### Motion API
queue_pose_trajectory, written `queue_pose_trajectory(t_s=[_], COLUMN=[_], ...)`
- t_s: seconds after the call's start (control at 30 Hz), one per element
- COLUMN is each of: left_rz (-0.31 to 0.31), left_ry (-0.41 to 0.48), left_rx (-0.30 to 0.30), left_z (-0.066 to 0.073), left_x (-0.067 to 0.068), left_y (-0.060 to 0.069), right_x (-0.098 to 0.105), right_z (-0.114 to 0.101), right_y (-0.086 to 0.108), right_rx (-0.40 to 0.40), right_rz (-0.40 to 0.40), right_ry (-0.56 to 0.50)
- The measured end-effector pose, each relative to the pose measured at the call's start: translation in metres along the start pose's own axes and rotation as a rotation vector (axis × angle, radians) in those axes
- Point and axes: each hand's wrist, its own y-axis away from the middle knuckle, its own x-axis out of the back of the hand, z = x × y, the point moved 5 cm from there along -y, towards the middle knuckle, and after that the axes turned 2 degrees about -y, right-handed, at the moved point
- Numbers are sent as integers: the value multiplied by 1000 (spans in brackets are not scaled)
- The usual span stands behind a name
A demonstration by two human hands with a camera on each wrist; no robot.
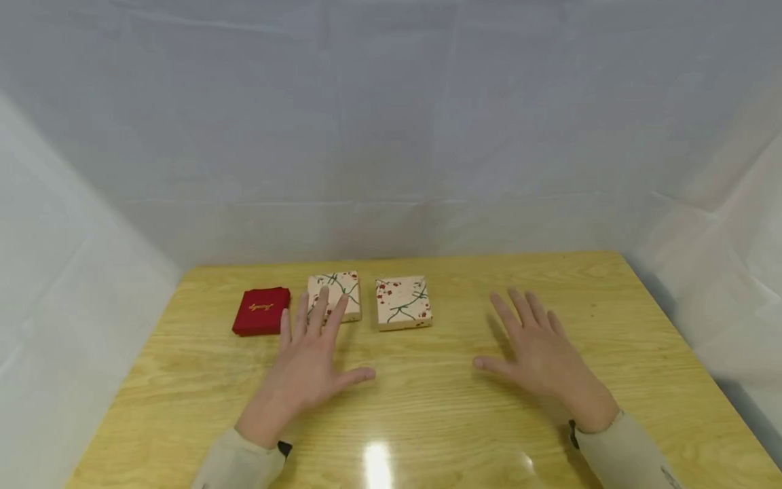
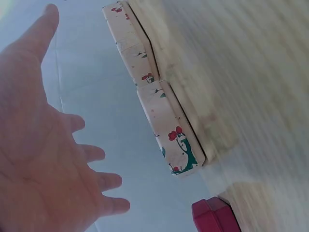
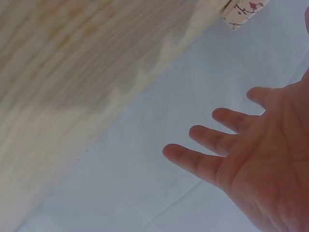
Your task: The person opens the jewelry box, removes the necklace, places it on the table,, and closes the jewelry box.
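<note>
Three shallow boxes lie flat on a wood-grain table, beneath a person's spread hands. Red box, w/ gold script on top, sits nearest the table's far-L corner; L floral box is next along the far edge; R floral box lies near that edge's middle, a narrow gap btwn the two.

L hand: palm down, fingers nearly straight & fanned, thumb well out; holds nothing. In head view its fingertips overlap L floral box, but L wrist view shows the hand clear of all boxes. R hand: likewise wide open & empty, above bare wood toward the table's R edge, its shadow on the surface below.

Step in hand (judged): a ready pose, no grasp made. Next move, if a box is to be lifted, would call for lowering the L hand & drawing thumb and fingers in on opposite sides, w/ care not to nudge the neighbouring box.

Orientation: all box tops face up; outlines approx. square, so no clear long axis; sides run roughly parallel to the far edge. Script on red box runs approx. along that edge & appears inverted to the viewer; wording too small to read w/ certainty.
</note>
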Motion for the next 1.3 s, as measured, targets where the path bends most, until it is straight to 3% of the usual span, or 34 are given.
queue_pose_trajectory(t_s=[0.4, 0.73, 1.3], left_rz=[-22, -57, -186], left_ry=[-22, 32, 122], left_rx=[-65, -132, -119], left_z=[5, 13, 21], left_x=[1, -4, -31], left_y=[-32, -67, -108], right_x=[-1, -3, -11], right_z=[-6, -15, -26], right_y=[-13, -28, -39], right_rx=[36, 78, 90], right_rz=[-12, -17, -27], right_ry=[15, 54, 20])
